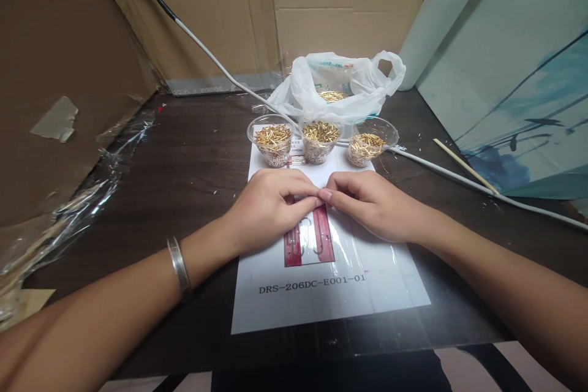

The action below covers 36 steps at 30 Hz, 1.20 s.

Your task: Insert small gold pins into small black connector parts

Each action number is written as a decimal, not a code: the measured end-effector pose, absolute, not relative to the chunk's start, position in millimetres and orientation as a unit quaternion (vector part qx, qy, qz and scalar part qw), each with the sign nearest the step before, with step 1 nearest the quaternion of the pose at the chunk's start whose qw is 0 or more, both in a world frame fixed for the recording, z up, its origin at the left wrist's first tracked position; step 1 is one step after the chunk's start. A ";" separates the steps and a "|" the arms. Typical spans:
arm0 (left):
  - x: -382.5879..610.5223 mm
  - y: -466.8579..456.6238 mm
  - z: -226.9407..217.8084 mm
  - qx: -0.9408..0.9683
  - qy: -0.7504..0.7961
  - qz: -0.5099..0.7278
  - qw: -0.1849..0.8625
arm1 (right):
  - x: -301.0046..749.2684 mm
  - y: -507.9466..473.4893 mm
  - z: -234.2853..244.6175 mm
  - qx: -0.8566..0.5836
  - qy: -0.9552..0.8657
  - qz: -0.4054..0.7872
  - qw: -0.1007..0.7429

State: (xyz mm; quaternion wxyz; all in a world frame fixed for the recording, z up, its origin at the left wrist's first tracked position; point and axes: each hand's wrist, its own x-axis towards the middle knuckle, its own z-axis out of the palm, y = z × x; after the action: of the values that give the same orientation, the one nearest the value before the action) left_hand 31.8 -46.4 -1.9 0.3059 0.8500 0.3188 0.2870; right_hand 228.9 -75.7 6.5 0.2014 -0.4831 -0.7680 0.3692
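My left hand and my right hand meet above a printed sheet, thumbs and fingertips pinched together. Whatever may be between the fingertips is hidden or too small to make out. Under them the sheet carries a red-and-white picture and the text "DRS-206DC-E001-01". Just beyond my hands stand three clear plastic cups of small gold-coloured metal pins: a left cup, a middle cup and a right cup. The right cup holds fewer pins and seems tilted.
Behind the cups sits an open white plastic bag with more gold pins. A white cable crosses the dark table. A thin wooden stick lies right. Cardboard walls and a white cylinder stand behind.
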 end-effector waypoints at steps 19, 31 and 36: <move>32.6 -46.5 -0.9 0.853 0.311 0.286 0.307 | 226.8 -77.0 8.5 -0.483 -0.794 0.325 0.176; 31.1 -46.5 -2.4 0.866 0.326 0.265 0.273 | 225.3 -75.3 9.9 -0.472 -0.818 0.292 0.150; 31.0 -46.7 -1.0 0.866 0.325 0.259 0.279 | 224.1 -76.8 10.8 -0.471 -0.828 0.274 0.134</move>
State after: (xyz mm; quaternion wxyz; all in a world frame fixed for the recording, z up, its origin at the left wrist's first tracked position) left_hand 31.0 -46.7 -1.0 0.2787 0.8660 0.3245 0.2588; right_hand 224.1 -76.8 10.8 0.1342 -0.4713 -0.8277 0.2735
